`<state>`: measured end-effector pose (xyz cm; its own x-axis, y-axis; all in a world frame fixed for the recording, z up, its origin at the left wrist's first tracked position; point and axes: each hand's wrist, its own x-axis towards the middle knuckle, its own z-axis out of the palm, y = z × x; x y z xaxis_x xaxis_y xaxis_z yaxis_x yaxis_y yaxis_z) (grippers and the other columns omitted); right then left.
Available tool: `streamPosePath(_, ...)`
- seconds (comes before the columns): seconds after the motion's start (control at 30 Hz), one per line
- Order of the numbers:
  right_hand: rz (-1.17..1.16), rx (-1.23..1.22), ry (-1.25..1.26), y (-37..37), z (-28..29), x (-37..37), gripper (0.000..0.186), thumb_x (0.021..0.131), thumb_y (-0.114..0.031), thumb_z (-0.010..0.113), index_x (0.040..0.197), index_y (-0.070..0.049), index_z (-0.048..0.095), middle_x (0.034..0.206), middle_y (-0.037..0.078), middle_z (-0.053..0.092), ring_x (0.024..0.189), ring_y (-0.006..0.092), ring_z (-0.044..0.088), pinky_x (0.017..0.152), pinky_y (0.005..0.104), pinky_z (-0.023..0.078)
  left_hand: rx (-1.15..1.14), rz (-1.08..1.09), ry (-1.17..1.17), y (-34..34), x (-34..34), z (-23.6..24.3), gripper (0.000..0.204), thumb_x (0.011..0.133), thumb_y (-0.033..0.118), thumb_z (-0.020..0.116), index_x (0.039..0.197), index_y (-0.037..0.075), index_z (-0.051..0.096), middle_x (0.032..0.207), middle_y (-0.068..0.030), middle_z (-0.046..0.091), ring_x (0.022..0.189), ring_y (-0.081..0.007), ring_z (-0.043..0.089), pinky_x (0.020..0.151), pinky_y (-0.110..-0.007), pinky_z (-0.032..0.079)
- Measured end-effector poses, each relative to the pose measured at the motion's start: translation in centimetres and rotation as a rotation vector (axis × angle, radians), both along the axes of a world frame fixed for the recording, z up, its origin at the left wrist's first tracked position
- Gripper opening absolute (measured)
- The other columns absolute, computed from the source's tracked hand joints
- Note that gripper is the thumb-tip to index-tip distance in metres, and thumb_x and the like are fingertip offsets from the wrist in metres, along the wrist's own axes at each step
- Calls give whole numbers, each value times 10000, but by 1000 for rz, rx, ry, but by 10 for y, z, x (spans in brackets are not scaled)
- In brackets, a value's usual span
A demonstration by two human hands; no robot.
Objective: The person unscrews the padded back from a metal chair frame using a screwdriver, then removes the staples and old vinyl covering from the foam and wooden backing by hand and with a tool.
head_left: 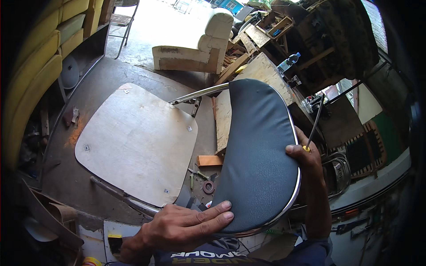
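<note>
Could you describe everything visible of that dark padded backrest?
The padded backrest is dark blue-grey, curved and leather-like, lightly wrinkled towards the top, with a shiny metal rim along its right edge. It is right of the pale seat board, padded face towards the camera. A metal tube reaches its upper left corner. The left hand rests on its lower end; the right hand grips its right edge.

From the person's head, this single wide fisheye view looks down and forward, with the shirt (213,258) at the lower edge and straight lines bending toward the dark rim. The chair back (262,155) and both hands, left (171,227) and right (306,155), are near; the pale armchair (195,56) is far off, near the top.
</note>
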<state>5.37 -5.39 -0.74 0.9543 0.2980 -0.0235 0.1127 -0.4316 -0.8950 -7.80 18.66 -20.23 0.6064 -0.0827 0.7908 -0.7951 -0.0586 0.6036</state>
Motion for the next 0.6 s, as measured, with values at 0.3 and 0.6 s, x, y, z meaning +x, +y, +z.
streamPosePath(0.3,4,11,-22,-4,-3,3,703,884,-263,713,1387,134,423,1112,178,628,959,182,676,918,295,561,-31,-8,-7,1,1,6,561,778,92,845,1315,56,688,1237,-206,719,846,-212,789,646,-283,644)
streamPosePath(0.6,19,145,-40,-20,-19,16,580,907,-294,736,1294,94,546,997,116,663,845,134,683,796,267,582,-8,99,7,-5,-2,5,599,677,139,913,1235,19,731,1182,-242,728,933,-303,782,739,-330,646)
